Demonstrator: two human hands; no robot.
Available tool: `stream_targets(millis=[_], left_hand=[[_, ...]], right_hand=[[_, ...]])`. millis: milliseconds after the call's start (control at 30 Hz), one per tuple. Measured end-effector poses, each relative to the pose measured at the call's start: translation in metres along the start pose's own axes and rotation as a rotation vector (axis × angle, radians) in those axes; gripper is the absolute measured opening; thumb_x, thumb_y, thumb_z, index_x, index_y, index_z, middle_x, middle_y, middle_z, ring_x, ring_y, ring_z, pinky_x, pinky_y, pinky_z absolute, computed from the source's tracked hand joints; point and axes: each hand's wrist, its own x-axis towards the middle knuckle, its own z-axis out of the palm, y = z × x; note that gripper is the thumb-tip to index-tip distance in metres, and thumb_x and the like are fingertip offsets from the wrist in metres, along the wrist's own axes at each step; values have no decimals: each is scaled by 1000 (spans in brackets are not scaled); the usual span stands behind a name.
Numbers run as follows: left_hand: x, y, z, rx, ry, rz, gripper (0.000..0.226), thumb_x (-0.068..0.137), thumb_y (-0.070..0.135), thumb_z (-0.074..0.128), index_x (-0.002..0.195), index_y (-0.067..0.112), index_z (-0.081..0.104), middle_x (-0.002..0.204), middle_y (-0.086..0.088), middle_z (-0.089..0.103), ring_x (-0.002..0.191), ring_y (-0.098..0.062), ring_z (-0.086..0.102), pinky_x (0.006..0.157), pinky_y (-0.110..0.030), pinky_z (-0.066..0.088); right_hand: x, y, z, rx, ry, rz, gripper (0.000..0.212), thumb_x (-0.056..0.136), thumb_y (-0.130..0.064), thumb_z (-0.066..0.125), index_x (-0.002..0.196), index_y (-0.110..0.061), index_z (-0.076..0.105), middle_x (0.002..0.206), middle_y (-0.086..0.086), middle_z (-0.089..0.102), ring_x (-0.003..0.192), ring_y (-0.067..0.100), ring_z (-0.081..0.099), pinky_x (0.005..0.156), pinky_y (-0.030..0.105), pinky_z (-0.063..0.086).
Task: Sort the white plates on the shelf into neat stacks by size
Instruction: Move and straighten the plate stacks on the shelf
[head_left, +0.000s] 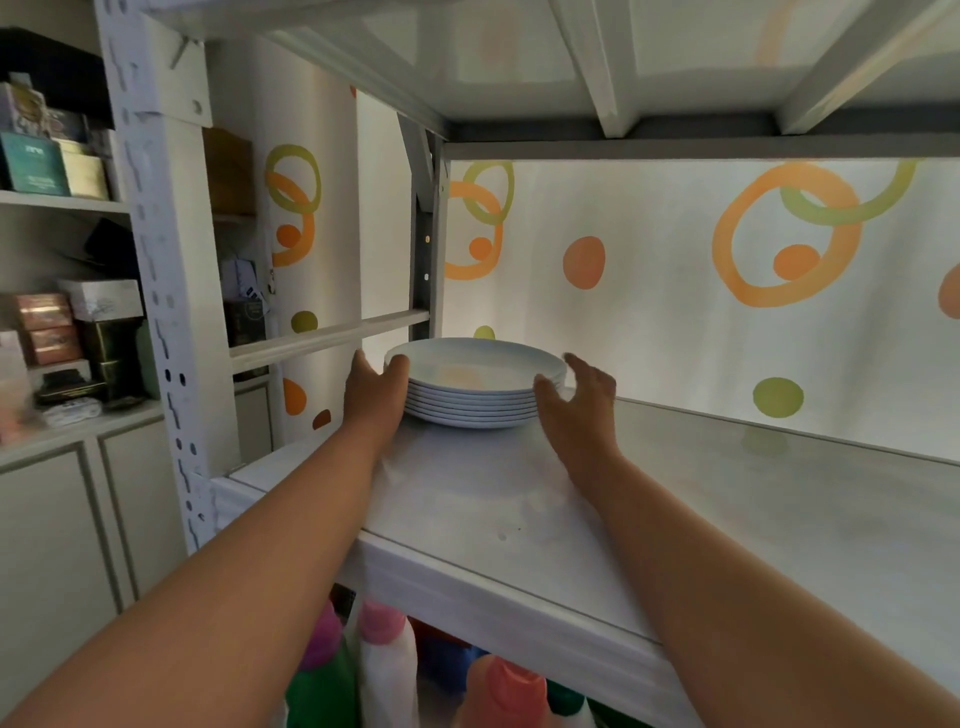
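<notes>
Cupping one even stack of white plates (475, 384) — left hand (375, 396) touching, right hand (574, 402) open beside — sorting appearing nearly finished.

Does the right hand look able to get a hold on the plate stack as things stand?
Probably yes. The right hand is open beside the plate stack, thumb near its rim, and nothing stands between them on the shelf. The left hand already touches the opposite side.

The boxes (36, 166) on the side shelves bear print too blurred to read.
</notes>
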Motion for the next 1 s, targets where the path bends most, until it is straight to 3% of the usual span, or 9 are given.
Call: stream_targets(millis=[67, 167, 267, 433, 467, 533, 633, 733, 1000], left_hand=[[0, 0, 2, -11, -79, -12, 53, 92, 32, 40, 139, 9, 31, 139, -8, 43, 122, -24, 42, 99, -36, 35], [-2, -2, 3, 35, -120, 27, 42, 89, 30, 44, 126, 10, 46, 117, -7, 55, 105, -23, 49, 86, -33, 39], [0, -4, -3, 82, -68, 63, 35, 88, 32, 43, 103, 4, 58, 86, -7, 56, 87, -24, 50, 74, -35, 39], [-14, 2, -5, -1, 119, 59, 47, 80, 42, 35, 80, 6, 66, 88, -16, 70, 83, -28, 65, 84, -44, 52], [-17, 4, -3, 54, 146, 116, 46, 84, 39, 36, 84, 5, 67, 90, -15, 70, 83, -25, 64, 79, -37, 52], [-22, 7, 1, 160, 163, 233, 36, 90, 32, 39, 102, 9, 64, 108, -11, 67, 94, -19, 56, 77, -28, 42], [-19, 6, 8, 157, -105, 249, 43, 94, 37, 41, 132, 19, 47, 142, -6, 45, 126, -21, 43, 99, -31, 31], [-15, 0, 12, 274, -305, 245, 54, 93, 47, 39, 140, 20, 36, 150, -5, 33, 133, -22, 37, 108, -36, 27], [-15, 1, 8, 304, -297, 239, 71, 90, 52, 42, 145, 12, 23, 149, -12, 35, 134, -28, 36, 110, -39, 29]], right_hand=[[1, -2, -3, 264, -148, 176, 54, 95, -25, 52, 145, -13, 35, 141, 8, 43, 122, 15, 49, 104, 28, 38], [1, -4, -1, 487, -316, 283, 30, 97, -20, 47, 127, -15, 51, 99, -4, 56, 88, 5, 51, 98, 29, 45], [8, -1, -4, 497, -257, 307, 15, 97, -16, 46, 110, -17, 53, 88, -4, 52, 91, 11, 45, 110, 40, 36], [17, 2, -13, 425, -47, 312, 10, 90, -19, 48, 81, -23, 50, 76, -9, 45, 74, 11, 44, 77, 26, 38], [19, 6, -14, 336, -13, 270, 9, 87, -22, 48, 79, -25, 51, 78, -9, 48, 81, 16, 46, 72, 25, 38], [19, 11, -12, 170, -6, 195, 30, 85, -27, 49, 113, -24, 59, 112, -2, 59, 110, 21, 51, 91, 33, 45], [15, 10, -9, 69, -33, 192, 65, 85, -35, 53, 146, -21, 34, 153, 7, 32, 138, 24, 37, 113, 39, 33], [13, 11, -11, -10, -136, 136, 73, 87, -44, 56, 149, -19, 28, 160, 7, 11, 143, 23, 28, 115, 32, 25], [14, 12, -15, -40, -200, 105, 66, 96, -39, 44, 153, -17, 18, 162, 9, -5, 148, 23, 15, 117, 30, 16]])
